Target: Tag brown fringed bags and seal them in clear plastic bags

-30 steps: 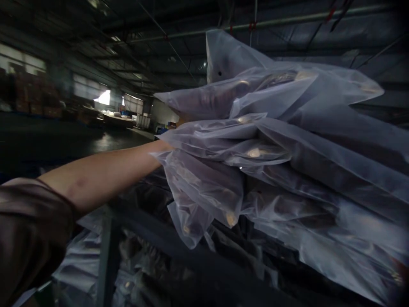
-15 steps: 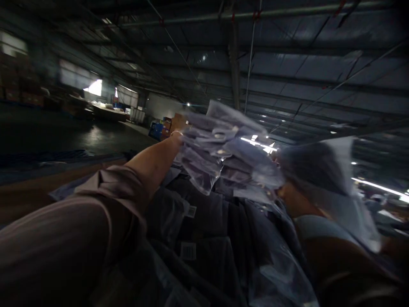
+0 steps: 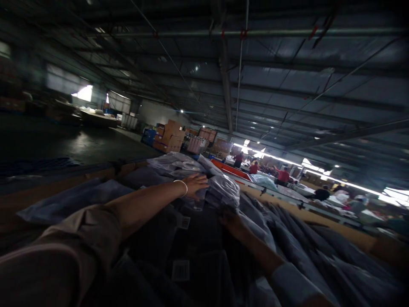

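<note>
Clear plastic bags of folded dark clothes fill a large cardboard bin. A stack of bagged garments [image 3: 223, 187] lies at the far end of the pile. My left hand [image 3: 195, 186], with a white band on its wrist, rests on the stack's near left side, its fingers stretched out. My right hand [image 3: 230, 222] is low against the near right side of the stack. Shadow hides its fingers, so I cannot tell whether they grip a bag. Below my hands, dark bagged garments [image 3: 204, 238] carry white barcode labels [image 3: 180, 270].
The bin's cardboard rim [image 3: 338, 230] runs along the right. More bagged garments [image 3: 297, 238] lie at the right, and another bag [image 3: 79, 198] at the left. Beyond are an orange container [image 3: 231, 169], stacked cartons [image 3: 169, 135] and several people at long tables.
The stack of bagged garments has come down from mid-air onto the far end of the pile. Both hands have lowered with it, and my right hand has moved inward to the left.
</note>
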{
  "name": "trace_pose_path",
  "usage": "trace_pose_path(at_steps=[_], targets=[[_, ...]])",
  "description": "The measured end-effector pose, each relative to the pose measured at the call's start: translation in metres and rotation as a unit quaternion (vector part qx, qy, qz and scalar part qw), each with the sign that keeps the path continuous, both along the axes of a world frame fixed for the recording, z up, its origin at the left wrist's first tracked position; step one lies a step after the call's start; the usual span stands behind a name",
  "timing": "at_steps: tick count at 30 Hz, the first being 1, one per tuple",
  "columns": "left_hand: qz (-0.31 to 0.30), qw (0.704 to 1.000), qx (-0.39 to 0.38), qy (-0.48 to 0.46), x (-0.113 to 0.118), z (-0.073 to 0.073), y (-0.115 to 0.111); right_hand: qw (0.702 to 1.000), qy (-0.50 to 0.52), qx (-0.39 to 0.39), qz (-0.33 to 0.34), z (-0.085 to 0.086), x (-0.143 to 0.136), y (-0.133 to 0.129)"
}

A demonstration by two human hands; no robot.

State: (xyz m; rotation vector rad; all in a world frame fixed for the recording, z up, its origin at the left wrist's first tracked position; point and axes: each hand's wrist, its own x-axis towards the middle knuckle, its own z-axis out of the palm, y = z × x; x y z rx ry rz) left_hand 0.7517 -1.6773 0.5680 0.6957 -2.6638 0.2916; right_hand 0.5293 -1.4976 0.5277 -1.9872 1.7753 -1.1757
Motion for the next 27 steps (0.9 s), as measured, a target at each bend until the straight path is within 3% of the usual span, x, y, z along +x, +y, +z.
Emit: trace_pose_path(at_steps=[3, 6, 9, 12, 16, 19, 21, 24, 27], targets=[[0.042, 0.999, 0.013, -0.009, -0.001, -0.025, -0.010, 0.993, 0.111, -0.033, 0.030, 0.009, -0.013, 0.011], [0.078, 0.997, 0.020, 0.006, 0.002, -0.034, -0.011, 0.953, 0.281, -0.054, -0.095, 0.008, -0.045, 0.020], [0.084, 0.996, 0.042, -0.006, -0.002, -0.029, -0.003, 0.915, 0.341, 0.040, -0.212, 0.007, -0.084, 0.025], [0.067, 0.996, 0.062, -0.015, -0.009, -0.012, 0.007, 0.913, 0.321, 0.067, -0.243, 0.032, -0.117, 0.028], [0.039, 0.997, 0.063, -0.008, -0.006, 0.030, 0.019, 0.898, 0.289, 0.035, -0.329, 0.107, -0.145, 0.036], [0.025, 0.999, 0.049, 0.002, -0.002, 0.065, 0.031, 0.881, 0.268, -0.002, -0.390, 0.163, -0.143, 0.035], [0.020, 0.999, 0.035, 0.005, -0.003, 0.085, 0.040, 0.878, 0.268, -0.035, -0.396, 0.188, -0.128, 0.022], [0.007, 1.000, 0.006, -0.008, -0.008, 0.103, 0.059, 0.895, 0.280, -0.061, -0.341, 0.199, -0.093, -0.016], [-0.003, 0.999, -0.032, -0.020, -0.009, 0.100, 0.091, 0.928, 0.277, -0.024, -0.246, 0.174, -0.057, -0.056]])
